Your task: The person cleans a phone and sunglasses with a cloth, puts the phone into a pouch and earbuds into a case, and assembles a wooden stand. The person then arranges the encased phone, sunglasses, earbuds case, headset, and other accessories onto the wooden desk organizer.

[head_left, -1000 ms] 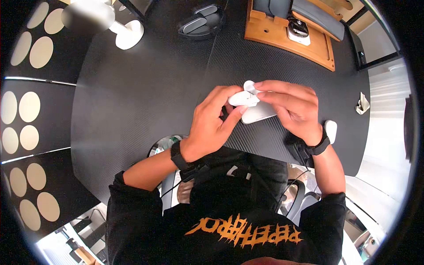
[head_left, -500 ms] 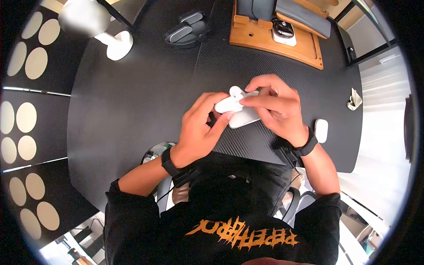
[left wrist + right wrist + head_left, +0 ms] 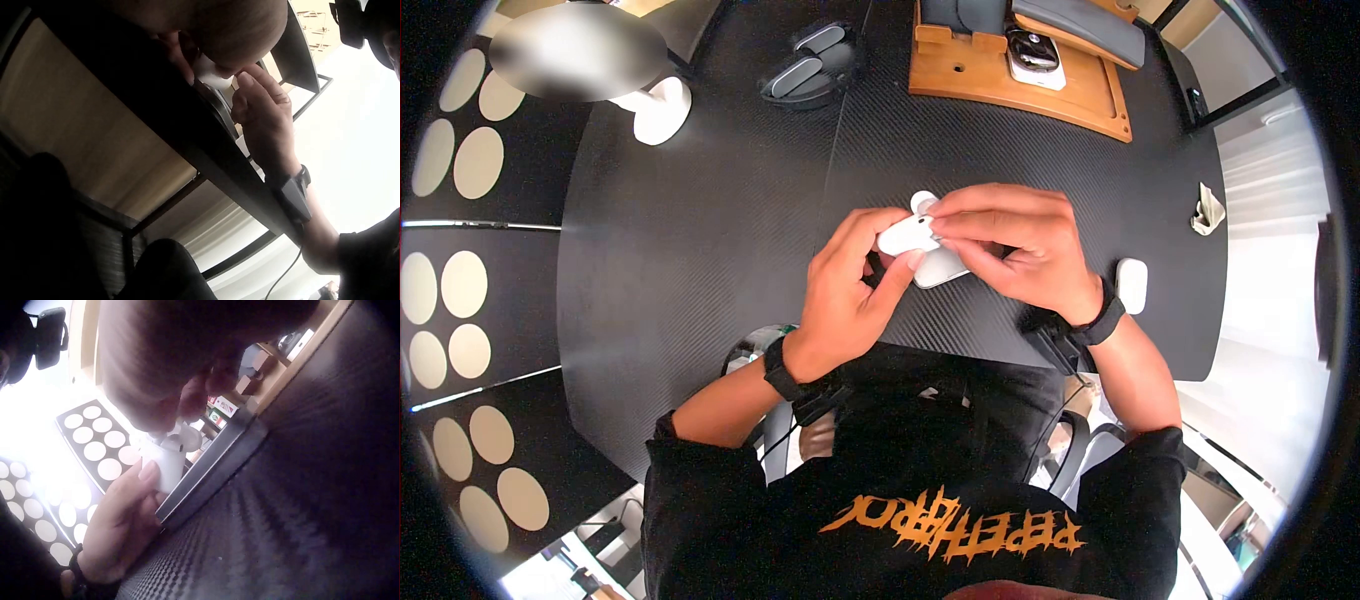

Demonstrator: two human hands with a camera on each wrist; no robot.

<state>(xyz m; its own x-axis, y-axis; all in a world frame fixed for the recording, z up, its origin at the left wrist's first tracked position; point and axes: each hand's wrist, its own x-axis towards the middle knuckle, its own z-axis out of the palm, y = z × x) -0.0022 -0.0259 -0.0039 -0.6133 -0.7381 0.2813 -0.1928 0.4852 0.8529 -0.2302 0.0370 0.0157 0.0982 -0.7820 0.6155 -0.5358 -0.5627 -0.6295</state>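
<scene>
My left hand point(image 3: 850, 275) holds a white earbud case point(image 3: 900, 237) between thumb and fingers over the desk, its round-ended lid point(image 3: 923, 202) flipped up. A white earbud with a dark spot point(image 3: 177, 447) shows at the case's mouth in the right wrist view. From the right, my right hand point(image 3: 1025, 240) reaches in, thumb and fingertips pinching a small white earbud at the opening, mostly hidden by the fingers. Beneath both hands lies a flat silver slab point(image 3: 940, 270) with rounded corners, partly covered. The left wrist view shows the case point(image 3: 212, 70) only as a pale patch between the hands.
To the right lie a white mouse point(image 3: 1132, 286) and a crumpled tissue point(image 3: 1208, 210). A wooden stand point(image 3: 970, 82) carrying a black device on a white pad point(image 3: 1037, 62) is at the back. Further left are a black holder with grey pieces point(image 3: 810, 75) and a white lamp base point(image 3: 663, 112).
Half a second ago my right index finger pointed into the case with the other fingers spread; now the fingertips have come together at its opening. The left hand keeps its grip.
</scene>
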